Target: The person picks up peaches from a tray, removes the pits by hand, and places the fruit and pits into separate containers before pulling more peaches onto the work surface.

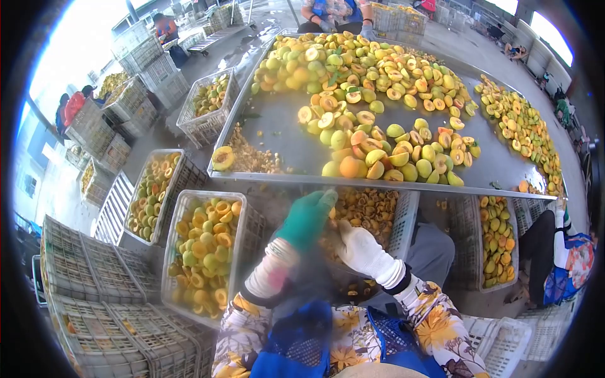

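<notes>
My left hand (307,219), in a green glove, is over a crate of pits and scraps (368,214) below the table's near edge. Its fingers are closed, but blur hides whatever may be in them. Close beside it, my right hand (367,251) wears a white glove. Its fingers are curled together near the left fingertips, and I cannot make out what they hold. Just beyond both hands lies a heap of halved yellow-green stone fruit (397,154) on the metal table (271,135).
A crate of fruit halves (203,252) stands at my left, another fruit crate (498,239) at my right. Stacked crates (94,302) fill the lower left. Across the table sits a person with gloved hands (328,26); a co-worker's sleeve (578,252) shows at right.
</notes>
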`<state>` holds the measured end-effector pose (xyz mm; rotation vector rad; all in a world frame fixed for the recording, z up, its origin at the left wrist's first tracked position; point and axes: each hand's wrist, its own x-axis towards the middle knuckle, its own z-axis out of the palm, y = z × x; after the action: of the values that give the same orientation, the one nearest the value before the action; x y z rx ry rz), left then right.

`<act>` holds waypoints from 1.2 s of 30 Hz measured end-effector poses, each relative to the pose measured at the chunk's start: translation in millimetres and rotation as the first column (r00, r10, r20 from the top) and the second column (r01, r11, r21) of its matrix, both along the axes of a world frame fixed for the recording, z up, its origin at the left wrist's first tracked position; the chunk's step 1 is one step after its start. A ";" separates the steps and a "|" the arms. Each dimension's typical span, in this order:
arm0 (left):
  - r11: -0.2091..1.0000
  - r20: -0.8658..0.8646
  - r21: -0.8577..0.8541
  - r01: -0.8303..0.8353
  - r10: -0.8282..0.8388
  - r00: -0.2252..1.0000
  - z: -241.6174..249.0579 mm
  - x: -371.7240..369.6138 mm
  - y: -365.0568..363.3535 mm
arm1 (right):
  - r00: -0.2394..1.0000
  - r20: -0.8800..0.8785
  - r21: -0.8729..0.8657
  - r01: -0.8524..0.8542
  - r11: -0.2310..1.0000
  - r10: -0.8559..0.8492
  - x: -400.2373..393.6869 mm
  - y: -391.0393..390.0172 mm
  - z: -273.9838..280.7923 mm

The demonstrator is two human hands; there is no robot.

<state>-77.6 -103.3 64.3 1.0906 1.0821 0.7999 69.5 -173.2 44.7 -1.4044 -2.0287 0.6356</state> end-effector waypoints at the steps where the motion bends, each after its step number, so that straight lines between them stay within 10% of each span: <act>1: 0.999 0.060 -0.026 0.021 -0.019 0.998 -5.0 -0.4 3.6 | 0.996 -0.083 -0.048 0.022 0.999 -0.026 -0.1 -0.5 0.0; 4: 0.895 0.355 0.342 -0.287 0.159 0.921 -42.5 6.9 -4.0 | 0.949 -0.304 -0.203 0.024 0.979 -0.086 -1.1 3.9 -1.6; 8: 0.922 0.364 0.157 -0.354 0.279 0.889 -56.7 19.9 -12.2 | 0.906 -0.415 -0.389 -0.091 0.917 -0.087 0.9 2.9 -4.2; 11: 0.982 0.329 0.137 -0.129 0.078 0.941 -55.0 15.0 -5.4 | 0.896 -0.383 -0.810 -0.209 0.548 -0.225 11.4 6.9 43.9; 15: 0.944 0.448 0.272 -0.188 0.049 0.893 -43.6 27.0 -10.2 | 0.435 -0.726 -0.646 -0.696 0.313 -0.532 24.2 2.2 -1.3; 16: 0.955 0.543 -0.034 -0.293 0.264 0.797 -44.2 32.8 -10.8 | 0.322 -0.742 -0.585 -0.739 0.334 -0.589 19.1 0.2 -12.2; 19: 0.742 0.560 -0.185 -0.645 0.618 0.551 -45.3 -8.7 6.1 | 0.298 -0.771 -0.608 -0.608 0.511 -0.563 11.7 -13.2 -18.0; 20: 0.740 0.625 -0.213 -0.638 0.605 0.493 -38.5 -45.8 5.3 | 0.689 -0.585 -0.729 -0.216 0.650 -0.427 11.9 -14.0 -24.5; 21: 0.650 0.509 -0.030 -0.759 0.663 0.548 -43.3 -87.5 3.1 | 0.969 -0.238 -0.329 -0.023 0.944 -0.059 28.8 -8.3 -85.7; 23: 0.757 -0.435 0.523 -0.392 0.633 0.641 -60.3 -183.7 -9.2 | 0.792 0.609 -0.065 0.007 0.998 0.034 62.2 -18.9 -137.0; 24: 0.822 -0.837 0.546 0.161 0.529 0.141 -66.9 -212.6 -7.2 | 0.772 0.636 -0.193 0.136 0.972 0.018 65.9 -16.8 -139.8; 25: 0.758 -0.794 0.607 0.238 0.570 0.210 -53.3 -201.4 2.8 | 0.747 0.665 -0.314 0.258 0.914 0.018 69.8 -15.0 -141.2; 27: 0.598 -0.699 0.715 0.363 0.620 0.355 -12.0 -152.4 28.1 | 0.766 0.615 -0.254 -0.032 0.967 0.187 78.3 -22.3 -172.7; 30: 0.698 -0.631 0.644 0.314 0.251 0.734 -7.7 -62.3 118.7 | 0.899 0.436 -0.241 0.171 0.955 -0.051 65.6 -5.0 -154.0; 36: 0.865 -0.879 0.415 0.284 0.301 0.369 -61.7 62.7 318.4 | 0.933 0.268 -0.217 0.301 0.929 -0.240 82.5 16.5 -136.0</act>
<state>-14.9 215.2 2.6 2.1694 1.9012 0.3937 152.0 -156.7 -91.3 -1.9584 -1.9238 0.6486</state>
